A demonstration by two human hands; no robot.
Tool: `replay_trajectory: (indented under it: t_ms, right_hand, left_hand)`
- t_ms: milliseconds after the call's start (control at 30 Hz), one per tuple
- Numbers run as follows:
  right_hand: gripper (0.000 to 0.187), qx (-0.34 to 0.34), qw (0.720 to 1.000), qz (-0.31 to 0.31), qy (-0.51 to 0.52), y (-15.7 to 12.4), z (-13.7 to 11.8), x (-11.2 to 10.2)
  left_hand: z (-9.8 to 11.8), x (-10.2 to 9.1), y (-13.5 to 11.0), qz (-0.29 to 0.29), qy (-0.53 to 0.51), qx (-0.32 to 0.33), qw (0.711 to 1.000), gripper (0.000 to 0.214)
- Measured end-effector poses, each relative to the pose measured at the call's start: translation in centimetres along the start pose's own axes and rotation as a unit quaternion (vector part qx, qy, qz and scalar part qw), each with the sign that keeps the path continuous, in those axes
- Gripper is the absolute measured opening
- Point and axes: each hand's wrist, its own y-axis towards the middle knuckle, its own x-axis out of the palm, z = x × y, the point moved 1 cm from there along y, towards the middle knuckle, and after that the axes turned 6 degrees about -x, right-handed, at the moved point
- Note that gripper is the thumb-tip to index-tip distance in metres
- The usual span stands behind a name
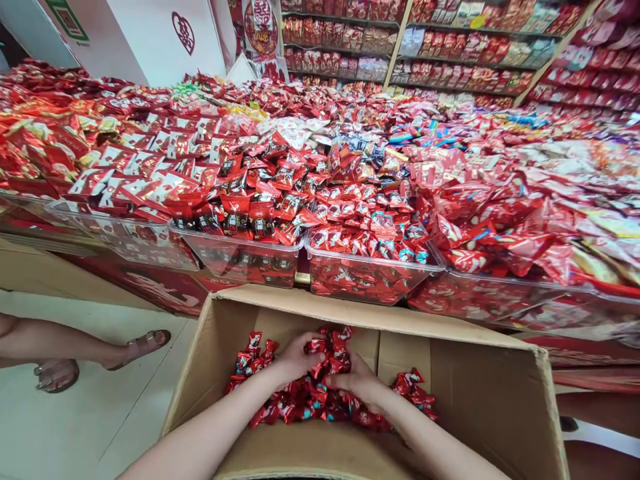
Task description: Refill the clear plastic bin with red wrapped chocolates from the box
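Note:
Both my hands reach down into an open cardboard box [480, 387] holding several small red wrapped candies [300, 400]. My left hand [295, 360] curls round a heap of these candies from the left. From the right, my right hand [357, 383] closes on the same heap [327, 353], fingers bent, so the two hands cup the pile between them. More loose candies [415, 393] lie to the right of my right hand.
Just beyond the box stand clear plastic bins [370, 277] heaped with red candy packets, stretching far back. Shelves of red packages [450, 47] line the rear wall. Another person's sandalled feet [100, 353] rest on the pale floor at the left.

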Motion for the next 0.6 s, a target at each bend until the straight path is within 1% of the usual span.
replay_trajectory:
  t_ms: [100, 167, 233, 300, 367, 400, 467, 500, 533, 567, 600]
  right_hand:
    - [0.062, -0.050, 0.999, 0.015, -0.006, 0.2, -0.9, -1.4]
    - [0.055, -0.054, 0.997, 0.029, -0.040, 0.4, -1.0, -2.0]
    - [0.042, -0.066, 0.993, 0.035, -0.094, 0.5, -1.1, -2.2]
    - [0.035, -0.117, 0.980, 0.024, -0.160, 0.4, -1.3, -2.2]
    - [0.031, -0.166, 0.956, 0.021, -0.243, 0.2, -1.8, -2.0]
    - [0.029, -0.183, 0.941, 0.027, -0.284, 0.0, -2.1, -1.9]
    - [0.025, -0.200, 0.917, 0.044, -0.341, -0.2, -2.7, -1.6]
    - [0.024, -0.203, 0.914, 0.044, -0.348, -0.3, -3.0, -1.4]
    - [0.023, -0.204, 0.918, 0.038, -0.339, -0.3, -3.2, -1.2]
    - [0.023, -0.204, 0.924, 0.033, -0.323, -0.4, -3.5, -1.0]
    - [0.024, -0.201, 0.928, 0.034, -0.311, -0.5, -3.7, -0.7]
  left_hand:
    - [-0.6, -1.2, 0.5, 0.078, -0.002, 0.013, 0.997, 0.038]
    - [-1.0, -1.6, 0.5, 0.110, 0.010, 0.017, 0.994, 0.035]
    - [-1.3, -1.6, 0.3, 0.108, 0.018, 0.029, 0.994, 0.029]
    - [-1.1, -1.3, -0.2, 0.084, 0.036, 0.034, 0.995, 0.026]
    - [-0.6, -1.0, -0.8, 0.070, 0.078, 0.043, 0.994, 0.025]
    - [-0.1, -0.9, -1.1, 0.073, 0.104, 0.054, 0.990, 0.025]
    - [0.9, -0.9, -1.7, 0.101, 0.142, 0.088, 0.981, 0.025]
    - [1.4, -0.9, -1.8, 0.117, 0.148, 0.104, 0.977, 0.024]
    - [1.7, -0.9, -1.9, 0.125, 0.142, 0.112, 0.975, 0.024]
    - [1.8, -0.8, -1.9, 0.120, 0.122, 0.110, 0.979, 0.025]
    - [1.8, -0.6, -1.8, 0.101, 0.090, 0.097, 0.986, 0.027]
